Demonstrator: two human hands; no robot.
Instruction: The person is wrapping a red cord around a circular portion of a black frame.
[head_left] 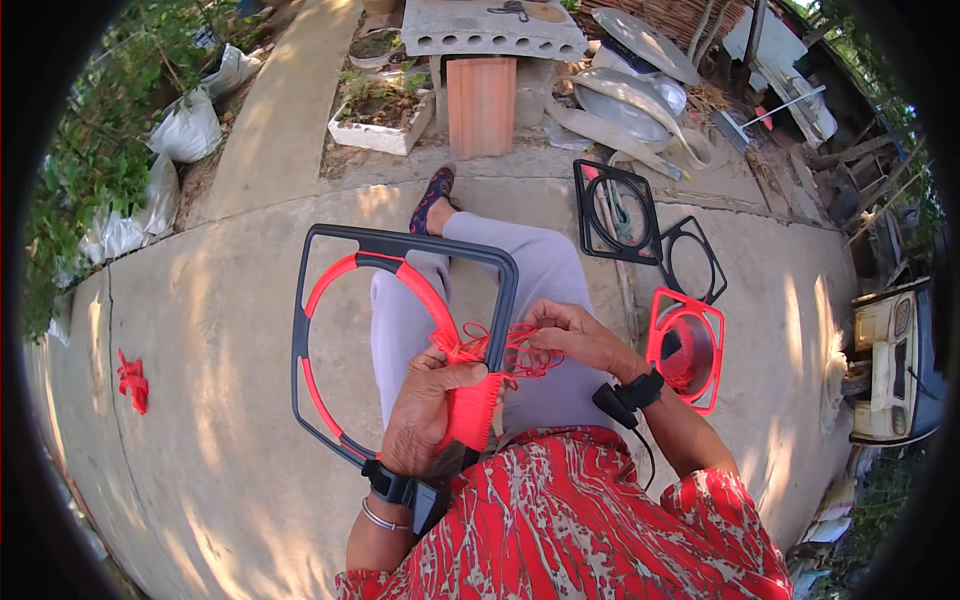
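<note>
left hand (425, 415) clenches the red cord (470, 408) against the dark frame (400, 243), right hand (575, 335) fingers pinching loose strands beside it; best kept taut while wrapping, turns close.

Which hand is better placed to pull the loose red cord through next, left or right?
Right, probably. The right hand already pinches the loose red cord, while the left hand grips the wrapped part of the frame and steadies it.

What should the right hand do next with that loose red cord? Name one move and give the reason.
Probably pull the loose red cord snug: the right hand pinches slack loops beside the frame, while the left hand grips the wrapped section.
</note>
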